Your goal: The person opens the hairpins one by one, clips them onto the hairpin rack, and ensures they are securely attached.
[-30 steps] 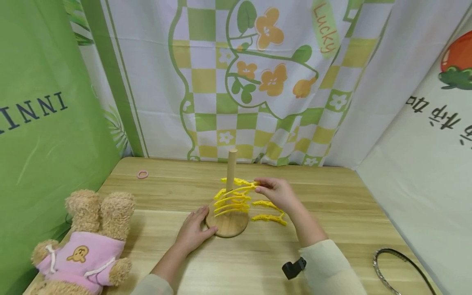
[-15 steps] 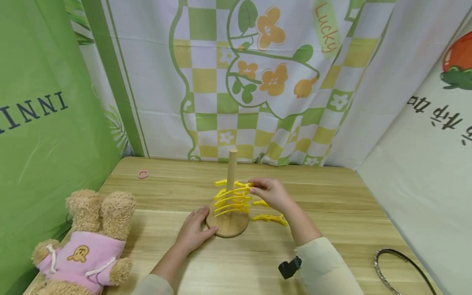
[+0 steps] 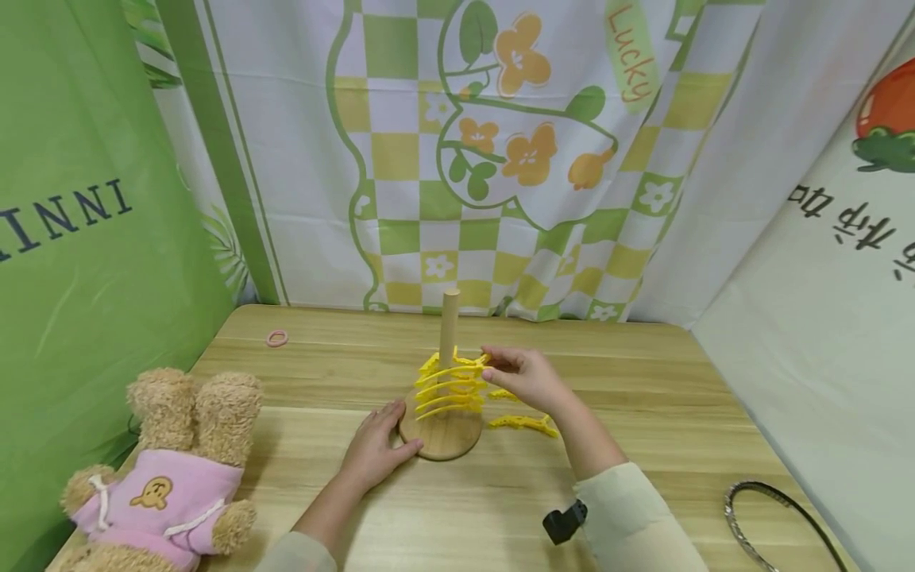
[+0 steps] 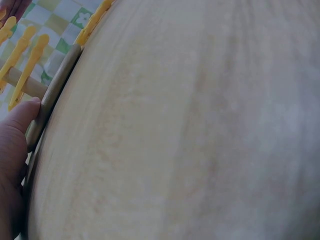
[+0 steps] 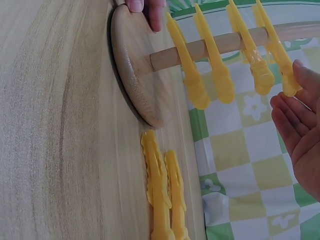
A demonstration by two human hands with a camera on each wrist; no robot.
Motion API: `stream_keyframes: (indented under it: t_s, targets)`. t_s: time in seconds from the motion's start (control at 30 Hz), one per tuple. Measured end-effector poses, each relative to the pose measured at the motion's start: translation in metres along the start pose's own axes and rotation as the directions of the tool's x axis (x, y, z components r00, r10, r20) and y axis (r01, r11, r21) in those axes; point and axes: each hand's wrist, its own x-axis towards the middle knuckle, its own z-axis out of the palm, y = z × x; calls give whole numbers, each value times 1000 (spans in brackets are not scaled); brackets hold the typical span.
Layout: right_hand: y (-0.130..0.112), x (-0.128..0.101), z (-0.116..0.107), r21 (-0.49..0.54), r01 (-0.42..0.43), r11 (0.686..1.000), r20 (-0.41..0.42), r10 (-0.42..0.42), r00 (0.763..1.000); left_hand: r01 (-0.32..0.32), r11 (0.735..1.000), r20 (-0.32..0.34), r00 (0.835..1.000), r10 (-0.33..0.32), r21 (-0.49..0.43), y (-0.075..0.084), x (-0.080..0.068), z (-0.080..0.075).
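Note:
A wooden stand (image 3: 442, 441), a round base with an upright post, stands mid-table. Several yellow hair clips (image 5: 215, 65) are clamped one above another across its post (image 5: 226, 42). My left hand (image 3: 374, 447) grips the base's left rim, thumb at the front and fingers farther back. At the topmost clip (image 5: 276, 47), my right hand (image 3: 525, 377) pinches the handle end between thumb and fingers; that clip's jaws straddle the post. Two more yellow hair clips (image 5: 159, 192) lie on the table right of the base, one partly hidden by my right hand in the head view.
A teddy bear (image 3: 167, 496) in a pink top lies at the left. A pink ring (image 3: 276, 338) sits at the back left of the wooden table (image 3: 343, 330). One dark, sparkly hoop (image 3: 779, 500) rests at the right edge. A patterned curtain (image 3: 400, 199) hangs behind.
My right hand has moved slightly left and down, carrying the topmost hair clip onto the post. The clip's spread jaws have come together around the post. My left hand has stayed on the base.

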Motion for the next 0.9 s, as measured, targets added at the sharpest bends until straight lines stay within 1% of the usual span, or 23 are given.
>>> stream_keyframes:
  t_s: [0.17, 0.27, 0.37, 0.43, 0.53, 0.6, 0.63, 0.8, 0.9]
  targets:
    - [2, -4, -4, 27, -21, 999, 0, 21, 1000, 0, 1000, -8, 1000, 0, -6, 0, 0, 0]
    - [5, -8, -9, 33, -27, 999, -27, 28, 999, 11, 1000, -6, 1000, -11, -8, 1, -1, -1]
    - [12, -13, -15, -11, -10, 1000, -66, 9, 998, 23, 1000, 6, 1000, -23, -11, 2, -2, -2]
    - [14, -19, -19, -54, -14, 998, -86, 9, 996, 26, 1000, 11, 1000, -26, -9, 1, -2, -2]
    - [24, -28, -24, -101, -28, 995, -99, 18, 995, 21, 1000, 11, 1000, -21, -12, 1, -1, -2]
    - [33, -34, -26, -114, -56, 992, -103, 44, 994, 19, 1000, 10, 1000, -19, -14, 1, -1, -2]
    - [42, -35, -26, -121, -64, 991, -108, 51, 993, 16, 1000, 6, 1000, -16, -14, 1, -1, -2]
    - [66, -46, -26, -147, -81, 986, -146, 59, 988, 18, 1000, 3, 1000, -18, -19, 1, -1, -1]
    - [78, -52, -26, -167, -76, 983, -167, 48, 985, 19, 1000, 4, 1000, -19, -19, 1, -1, -1]
